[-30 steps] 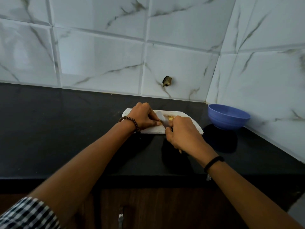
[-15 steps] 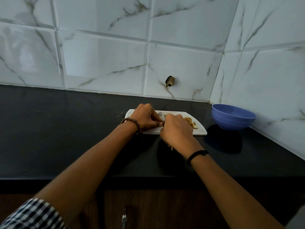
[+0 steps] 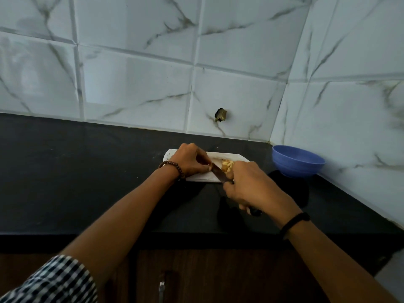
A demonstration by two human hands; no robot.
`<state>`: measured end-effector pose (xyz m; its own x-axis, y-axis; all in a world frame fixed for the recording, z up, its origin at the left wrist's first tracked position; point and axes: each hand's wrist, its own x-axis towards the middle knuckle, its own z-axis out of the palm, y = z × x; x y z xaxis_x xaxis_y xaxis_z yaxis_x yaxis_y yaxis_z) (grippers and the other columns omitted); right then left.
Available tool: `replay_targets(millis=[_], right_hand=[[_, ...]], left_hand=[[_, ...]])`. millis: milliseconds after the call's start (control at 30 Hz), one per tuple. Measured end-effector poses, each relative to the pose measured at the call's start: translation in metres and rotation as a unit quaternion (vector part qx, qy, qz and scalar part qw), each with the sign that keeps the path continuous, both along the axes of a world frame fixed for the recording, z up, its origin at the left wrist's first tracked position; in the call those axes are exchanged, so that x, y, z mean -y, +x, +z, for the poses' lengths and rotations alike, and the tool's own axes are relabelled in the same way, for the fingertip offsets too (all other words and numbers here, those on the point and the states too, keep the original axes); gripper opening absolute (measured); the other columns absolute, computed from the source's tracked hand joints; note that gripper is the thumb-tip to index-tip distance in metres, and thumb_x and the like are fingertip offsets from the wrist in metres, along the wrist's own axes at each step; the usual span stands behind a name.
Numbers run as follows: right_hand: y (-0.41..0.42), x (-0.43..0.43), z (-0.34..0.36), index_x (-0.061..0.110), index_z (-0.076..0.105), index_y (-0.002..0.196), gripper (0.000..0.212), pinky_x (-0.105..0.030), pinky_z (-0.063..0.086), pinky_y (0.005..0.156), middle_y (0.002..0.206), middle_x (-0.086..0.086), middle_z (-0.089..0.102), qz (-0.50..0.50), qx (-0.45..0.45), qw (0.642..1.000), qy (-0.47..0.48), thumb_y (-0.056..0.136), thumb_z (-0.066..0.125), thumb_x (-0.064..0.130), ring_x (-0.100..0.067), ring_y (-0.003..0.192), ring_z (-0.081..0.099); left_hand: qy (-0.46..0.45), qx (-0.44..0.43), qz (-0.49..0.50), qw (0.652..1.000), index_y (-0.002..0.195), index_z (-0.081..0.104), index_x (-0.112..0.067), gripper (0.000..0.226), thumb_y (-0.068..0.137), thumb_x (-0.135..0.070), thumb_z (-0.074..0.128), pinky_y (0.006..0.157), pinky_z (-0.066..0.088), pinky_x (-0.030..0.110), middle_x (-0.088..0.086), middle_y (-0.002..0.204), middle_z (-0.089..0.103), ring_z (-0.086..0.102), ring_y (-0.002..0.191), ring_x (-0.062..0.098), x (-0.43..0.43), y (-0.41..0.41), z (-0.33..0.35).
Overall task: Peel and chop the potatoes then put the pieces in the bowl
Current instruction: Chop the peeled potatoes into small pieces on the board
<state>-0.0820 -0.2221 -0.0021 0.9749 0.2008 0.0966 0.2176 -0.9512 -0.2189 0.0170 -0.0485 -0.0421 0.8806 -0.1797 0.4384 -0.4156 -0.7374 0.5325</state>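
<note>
Two hands are at work over one white cutting board (image 3: 200,178) that lies on the black counter (image 3: 87,171), close to the marble-tiled wall. The right hand (image 3: 251,186) has a firm grip, fingers wrapped round the dark handle of a single knife (image 3: 218,173), whose blade slants up and left across the board. The left hand (image 3: 192,161) rests on the board with its fingers curled and the tips bunched right against the blade; whether that grip has a bit of potato under it I cannot tell. Just right of the blade sits one small heap of pale yellow potato pieces (image 3: 227,166), partly hidden by the right hand's knuckles and too small to count. One blue bowl (image 3: 298,164) stands on the counter to the right of the board, near the corner of the wall and apart from the board; its inside does not show. Each wrist carries one band: a brown bead bracelet (image 3: 172,166) on the left, a black band (image 3: 294,223) on the right. A checked sleeve (image 3: 54,281) shows at the lower left.
</note>
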Motion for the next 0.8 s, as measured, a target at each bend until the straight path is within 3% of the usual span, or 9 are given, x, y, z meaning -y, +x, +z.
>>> replay_targets(millis=[167,267,367,467,533,667,733,800], right_hand=[[-0.008,0.017,0.021,0.017,0.059,0.123,0.026,-0.022,0.047,0.041,0.073,-0.007,0.065,0.004,-0.063,0.997,0.040,0.098,0.060,0.024,-0.008,0.039,0.054],[-0.004,0.022,0.023,0.017,0.060,0.129,0.031,-0.020,0.043,0.039,0.068,-0.006,0.064,-0.006,-0.039,0.996,0.074,0.099,0.059,0.026,-0.005,0.034,0.050],[-0.001,0.019,0.016,0.016,0.060,0.127,0.031,-0.017,0.040,0.035,0.068,-0.006,0.064,-0.005,0.004,0.995,0.101,0.100,0.056,0.032,-0.004,0.030,0.049],[0.003,0.011,0.005,0.016,0.063,0.123,0.030,-0.022,0.047,0.035,0.064,-0.004,0.065,0.010,0.054,0.994,0.094,0.099,0.055,0.032,-0.006,0.032,0.055],[0.006,0.004,-0.003,0.014,0.065,0.120,0.029,-0.032,0.058,0.048,0.062,-0.003,0.065,0.026,0.072,0.994,0.082,0.097,0.054,0.028,-0.013,0.040,0.059],[0.013,0.003,-0.015,0.015,0.064,0.121,0.030,-0.034,0.060,0.062,0.070,-0.002,0.061,0.033,0.067,0.996,0.047,0.097,0.055,0.029,-0.014,0.050,0.056],[0.016,0.011,-0.017,0.017,0.061,0.127,0.033,-0.034,0.059,0.059,0.081,-0.005,0.062,0.019,0.055,0.997,0.054,0.097,0.056,0.031,-0.015,0.052,0.058],[0.018,0.022,-0.016,0.022,0.059,0.132,0.036,-0.030,0.056,0.050,0.076,-0.004,0.064,0.005,0.045,0.996,0.072,0.098,0.056,0.033,-0.014,0.044,0.060]], left_hand=[[-0.016,-0.021,-0.006,1.000,0.098,0.076,-0.019,0.022,0.077,-0.023,0.079,0.071,0.046,0.003,-0.005,0.091,0.073,0.064,0.083,0.000,-0.001,0.003,0.000],[-0.032,-0.040,-0.012,0.999,0.110,0.070,-0.018,0.033,0.078,-0.017,0.076,0.090,0.048,0.015,-0.003,0.091,0.074,0.067,0.089,0.003,-0.002,0.004,0.002],[-0.044,-0.034,0.004,0.998,0.117,0.066,-0.017,0.035,0.082,-0.016,0.070,0.089,0.047,0.016,-0.002,0.088,0.074,0.067,0.088,0.004,-0.004,0.005,0.001],[-0.064,0.019,0.040,0.997,0.114,0.068,-0.016,0.030,0.084,-0.014,0.063,0.086,0.052,0.020,-0.001,0.086,0.074,0.068,0.087,0.008,-0.005,0.008,-0.002],[-0.066,0.079,0.077,0.992,0.112,0.069,-0.013,0.027,0.087,-0.011,0.059,0.087,0.053,0.024,0.002,0.094,0.074,0.068,0.090,0.012,-0.009,0.013,-0.005],[-0.005,0.119,0.156,0.981,0.113,0.068,-0.013,0.029,0.090,-0.008,0.052,0.089,0.053,0.039,0.006,0.109,0.070,0.065,0.101,0.023,-0.021,0.022,-0.010],[0.056,0.105,0.170,0.978,0.119,0.065,-0.015,0.032,0.092,-0.007,0.050,0.093,0.050,0.041,0.006,0.116,0.067,0.061,0.108,0.025,-0.023,0.027,-0.012],[0.098,0.086,0.160,0.978,0.127,0.060,-0.016,0.037,0.094,-0.008,0.048,0.100,0.045,0.042,0.006,0.126,0.063,0.057,0.117,0.025,-0.020,0.031,-0.012]])
